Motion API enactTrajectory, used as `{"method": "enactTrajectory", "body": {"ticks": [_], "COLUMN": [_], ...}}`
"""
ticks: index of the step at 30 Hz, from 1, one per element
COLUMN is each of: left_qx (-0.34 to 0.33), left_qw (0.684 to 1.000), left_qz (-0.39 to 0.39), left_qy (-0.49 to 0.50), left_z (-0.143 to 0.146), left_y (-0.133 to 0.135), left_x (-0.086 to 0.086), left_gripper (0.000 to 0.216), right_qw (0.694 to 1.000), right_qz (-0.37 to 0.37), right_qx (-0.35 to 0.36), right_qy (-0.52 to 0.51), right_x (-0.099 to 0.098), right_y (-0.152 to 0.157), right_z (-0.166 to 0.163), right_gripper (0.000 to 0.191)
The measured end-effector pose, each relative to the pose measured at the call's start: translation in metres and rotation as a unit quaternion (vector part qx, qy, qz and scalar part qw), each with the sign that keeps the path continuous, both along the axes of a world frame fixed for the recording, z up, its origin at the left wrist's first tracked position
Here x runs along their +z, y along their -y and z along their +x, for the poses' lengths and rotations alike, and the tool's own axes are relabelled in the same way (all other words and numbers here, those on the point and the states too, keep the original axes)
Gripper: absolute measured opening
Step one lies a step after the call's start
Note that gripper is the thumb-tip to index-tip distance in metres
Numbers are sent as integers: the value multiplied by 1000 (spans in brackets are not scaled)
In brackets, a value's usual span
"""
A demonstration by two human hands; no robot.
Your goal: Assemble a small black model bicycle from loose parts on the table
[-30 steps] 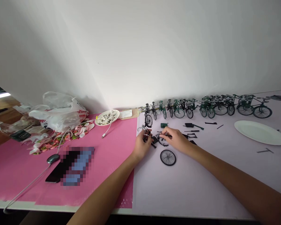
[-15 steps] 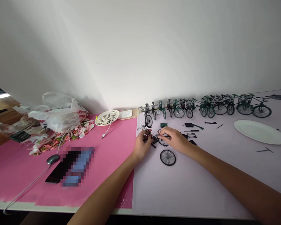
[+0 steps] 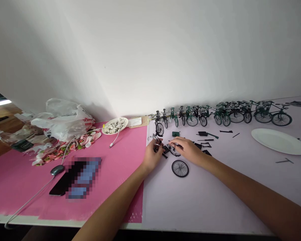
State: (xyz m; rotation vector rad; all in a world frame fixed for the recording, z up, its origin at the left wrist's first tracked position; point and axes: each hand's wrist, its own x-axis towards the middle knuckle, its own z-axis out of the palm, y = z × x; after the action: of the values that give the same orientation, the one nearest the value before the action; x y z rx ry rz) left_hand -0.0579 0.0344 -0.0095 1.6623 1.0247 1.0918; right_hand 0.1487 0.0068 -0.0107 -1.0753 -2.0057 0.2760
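Observation:
My left hand is closed round a small dark model bicycle frame, whose silver handlebars stick up above the fingers. Just to its right, my right hand is pinched over a thin ring-shaped bicycle part. What lies between these fingertips is too small to make out. A loose spoked toy wheel lies flat below both hands. Small black parts rest between the hands, partly hidden by the fingers.
Several model bicycles line the wall. Dark loose parts and a green piece lie beyond my right hand. A white oval plate is at right; a phone, computer mouse and plastic bag at left.
The fingertips of my right hand have shifted slightly over the ring-shaped part. My left hand keeps its hold on the frame, and the wheel lies in the same place.

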Motion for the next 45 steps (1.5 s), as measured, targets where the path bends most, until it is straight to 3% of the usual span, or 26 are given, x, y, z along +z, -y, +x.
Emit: {"method": "enactTrajectory", "body": {"ticks": [10, 23, 28, 35, 45], "left_qx": [1, -4, -24, -146, -133], "left_qw": [1000, 1000, 995, 963, 964], "left_qz": [-4, 5, -54, -165, -176], "left_qy": [0, 12, 78, 155, 150], "left_z": [0, 0, 2, 1, -2], "left_y": [1, 0, 4, 7, 1], "left_x": [2, -2, 8, 16, 13], "left_gripper": [24, 25, 28, 28, 29], "right_qw": [1000, 999, 993, 979, 977], "right_qz": [1, 6, -55, -110, -109], "right_qx": [1, -16, -52, -63, -67], "right_qy": [-8, -48, -94, -160, -171], "right_x": [-3, 1, 7, 10, 9], "right_y": [1, 2, 6, 6, 6], "right_z": [1, -4, -7, -8, -8], "right_gripper": [29, 18, 22, 28, 31]}}
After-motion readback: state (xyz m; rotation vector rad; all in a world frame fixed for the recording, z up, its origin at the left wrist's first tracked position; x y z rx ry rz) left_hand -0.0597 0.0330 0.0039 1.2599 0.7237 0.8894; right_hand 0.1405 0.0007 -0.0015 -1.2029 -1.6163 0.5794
